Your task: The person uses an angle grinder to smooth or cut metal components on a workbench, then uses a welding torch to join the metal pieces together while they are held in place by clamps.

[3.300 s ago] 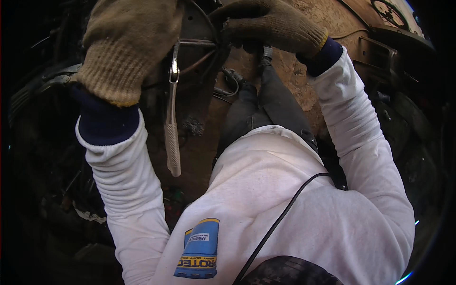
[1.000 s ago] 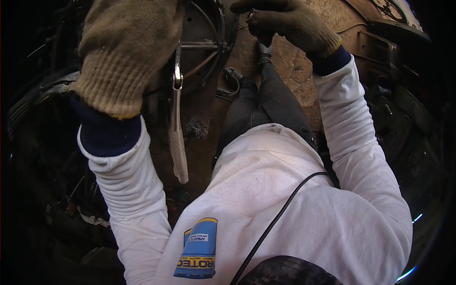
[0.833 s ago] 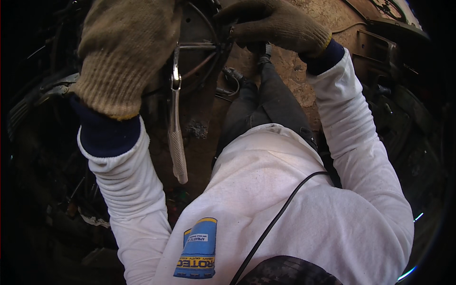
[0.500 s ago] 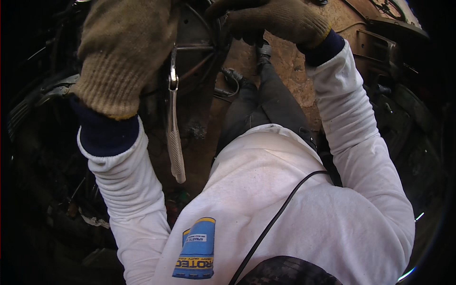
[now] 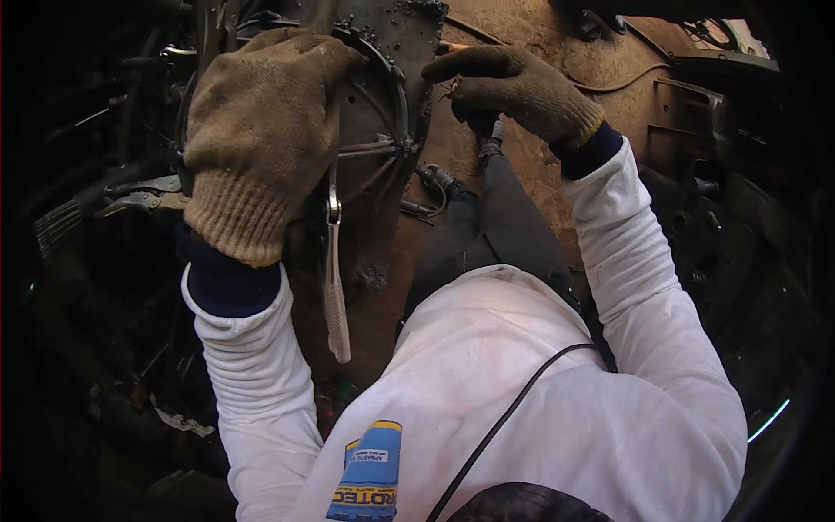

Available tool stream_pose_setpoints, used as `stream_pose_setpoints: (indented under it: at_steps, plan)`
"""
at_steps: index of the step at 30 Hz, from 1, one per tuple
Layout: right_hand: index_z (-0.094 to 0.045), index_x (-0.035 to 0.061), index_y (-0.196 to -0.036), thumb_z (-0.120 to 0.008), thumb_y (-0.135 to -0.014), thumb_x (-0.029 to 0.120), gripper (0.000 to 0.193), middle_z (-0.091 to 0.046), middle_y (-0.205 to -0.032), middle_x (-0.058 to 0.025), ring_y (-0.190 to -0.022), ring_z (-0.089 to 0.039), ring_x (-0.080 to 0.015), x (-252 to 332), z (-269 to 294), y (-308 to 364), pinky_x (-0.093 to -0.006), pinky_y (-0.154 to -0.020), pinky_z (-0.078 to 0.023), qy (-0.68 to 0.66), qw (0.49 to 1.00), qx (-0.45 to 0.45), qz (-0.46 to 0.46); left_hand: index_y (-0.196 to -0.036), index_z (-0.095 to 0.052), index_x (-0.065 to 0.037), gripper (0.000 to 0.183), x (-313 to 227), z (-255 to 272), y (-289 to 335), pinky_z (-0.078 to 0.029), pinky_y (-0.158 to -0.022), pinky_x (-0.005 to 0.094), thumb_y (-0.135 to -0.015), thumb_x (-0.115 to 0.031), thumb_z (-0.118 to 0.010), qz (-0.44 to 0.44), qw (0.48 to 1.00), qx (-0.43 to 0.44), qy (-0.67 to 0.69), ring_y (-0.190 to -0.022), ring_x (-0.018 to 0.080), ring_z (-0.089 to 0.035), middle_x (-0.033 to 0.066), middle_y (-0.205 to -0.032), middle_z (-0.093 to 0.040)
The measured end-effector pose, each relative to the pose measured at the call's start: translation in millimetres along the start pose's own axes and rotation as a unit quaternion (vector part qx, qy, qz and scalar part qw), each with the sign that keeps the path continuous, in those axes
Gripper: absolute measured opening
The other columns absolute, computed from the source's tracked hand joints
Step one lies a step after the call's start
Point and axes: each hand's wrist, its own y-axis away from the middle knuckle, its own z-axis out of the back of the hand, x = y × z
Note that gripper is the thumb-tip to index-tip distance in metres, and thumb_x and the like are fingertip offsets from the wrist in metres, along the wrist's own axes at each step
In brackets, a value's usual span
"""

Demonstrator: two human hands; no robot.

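My left hand (image 5: 265, 143), in a brown knitted glove, is closed over a round metal frame (image 5: 402, 104) on the left; its fingertips and what they grip are hidden. Just beyond the fist a dark bar (image 5: 319, 12) shows. Below the same hand hang locking pliers (image 5: 336, 283) with a long textured handle. A second pair of locking pliers (image 5: 150, 195) sits left of the wrist. My right hand (image 5: 522, 91), gloved alike, is held right of the frame, apart from it. Its finger and thumb point left, bent toward each other round a thin bit too small to name.
A dark metal plate (image 5: 426, 52) with small dark lumps lies under the frame. Bristles of a brush (image 5: 59, 228) show at far left. A cable (image 5: 622, 87) runs over the brown floor (image 5: 557, 26). Metal parts (image 5: 687, 96) stand along the right, and a person's shoes (image 5: 590, 24) show at the far side.
In the picture, the frame, the hanging pliers and my left hand sit lower and more to the right. My right hand has come away from the frame's edge.
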Motion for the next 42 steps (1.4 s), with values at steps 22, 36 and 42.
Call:
stream_pose_setpoints:
  at_steps: [22,36,42]
  plan:
    - [-0.063,0.0018,-0.136,-0.066,-0.102,0.02,0.039,-0.07,-0.095,-0.0041,-0.079,-0.066,-0.0115,109.2,18.0,-69.9,-0.0274,-0.071,-0.056,-0.082,0.996,0.015,0.026,-0.09,-0.078,-0.009,0.015,-1.2,8.2,-5.3,-0.058,-0.085,0.0408,-0.078,-0.01,-0.069,0.041,0.999,0.003,0.026,-0.102,0.0242,-0.072,0.0056,-0.099,-0.076]
    - [-0.06,0.0021,-0.14,-0.072,-0.092,0.055,0.073,-0.072,-0.121,-0.0118,-0.101,-0.07,-0.0181,283.7,-43.1,-319.1,-0.0313,-0.089,-0.056,0.167,0.943,-0.024,0.289,-0.09,-0.069,-0.018,0.007,-1.1,-8.1,0.4,-0.053,-0.088,0.0385,-0.085,-0.017,-0.064,0.062,0.998,0.006,0.009,-0.104,0.0218,-0.064,0.001,-0.1,-0.067]
    - [-0.072,0.0036,-0.118,-0.071,-0.096,0.042,0.044,-0.075,-0.095,-0.0065,-0.076,-0.069,-0.0176,209.3,7.7,-391.1,-0.033,-0.072,-0.054,0.524,0.679,-0.071,0.51,-0.089,-0.067,-0.018,0.001,-8.2,-6.7,-6.5,-0.055,-0.079,0.0396,-0.089,-0.018,-0.066,0.159,0.987,0.019,-0.007,-0.099,0.0221,-0.067,0.0006,-0.095,-0.066]
